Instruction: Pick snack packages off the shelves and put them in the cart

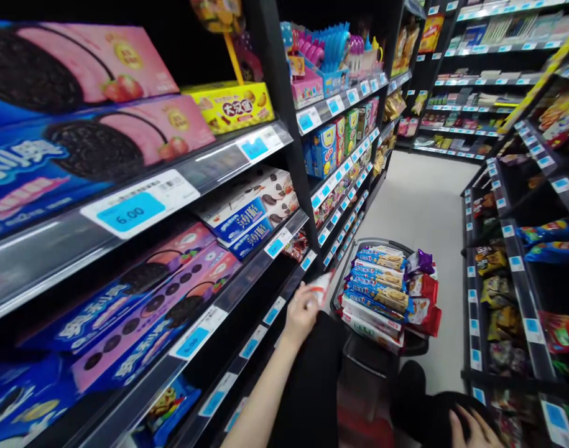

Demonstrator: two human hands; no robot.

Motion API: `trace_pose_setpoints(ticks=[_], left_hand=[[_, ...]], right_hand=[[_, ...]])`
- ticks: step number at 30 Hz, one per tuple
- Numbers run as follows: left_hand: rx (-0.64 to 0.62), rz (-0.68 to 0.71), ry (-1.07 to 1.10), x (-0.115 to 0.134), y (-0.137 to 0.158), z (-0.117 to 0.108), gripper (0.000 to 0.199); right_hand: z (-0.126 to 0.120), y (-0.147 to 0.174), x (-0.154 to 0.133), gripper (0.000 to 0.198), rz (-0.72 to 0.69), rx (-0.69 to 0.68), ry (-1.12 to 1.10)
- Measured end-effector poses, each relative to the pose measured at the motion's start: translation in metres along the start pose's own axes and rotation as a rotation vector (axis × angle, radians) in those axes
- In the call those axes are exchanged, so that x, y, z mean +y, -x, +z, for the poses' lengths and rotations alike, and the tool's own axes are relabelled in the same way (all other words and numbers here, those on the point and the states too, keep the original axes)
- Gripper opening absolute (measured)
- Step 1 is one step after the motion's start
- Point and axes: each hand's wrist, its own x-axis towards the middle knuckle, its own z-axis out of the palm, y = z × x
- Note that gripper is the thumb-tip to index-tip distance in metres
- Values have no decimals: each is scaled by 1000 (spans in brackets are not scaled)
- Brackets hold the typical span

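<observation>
- Now, my L hand (pixel 303 311) grip's pinched on a white-red pkt (pixel 320 287), blurred.
- Pkt juts up & right from it, just L of basket (pixel 365 361); long axis unclear.
- L's nearer; R hand (pixel 473 429), fingers apart, on dark-clad knee (pixel 431 407).

Blue packs (pixel 377 280): wrapped in glossy plastic film. Red packets (pixel 426 298), right edge of basket (pixel 393 242): shiny, creased film is seen. Shelf (pixel 219 167), front edge: clear plastic is fitted. Cartons (pixel 92 71): smooth printed card is used.
</observation>
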Motion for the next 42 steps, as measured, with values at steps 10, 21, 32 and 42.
trace_pose_setpoints(ticks=[10, 21, 32, 42], left_hand=[[-54, 575, 152, 167, 37, -89, 7], [-545, -903, 1205, 138, 67, -44, 62], [-456, -773, 779, 88, 109, 42, 29], [-467, -790, 638, 87, 104, 52, 24]], right_hand=[[-56, 118, -198, 67, 33, -790, -1232], [-13, 63, -137, 70, -177, -727, -1196], [66, 13, -67, 62, -464, -388, -909], [65, 6, -65, 22, -703, -136, -512]])
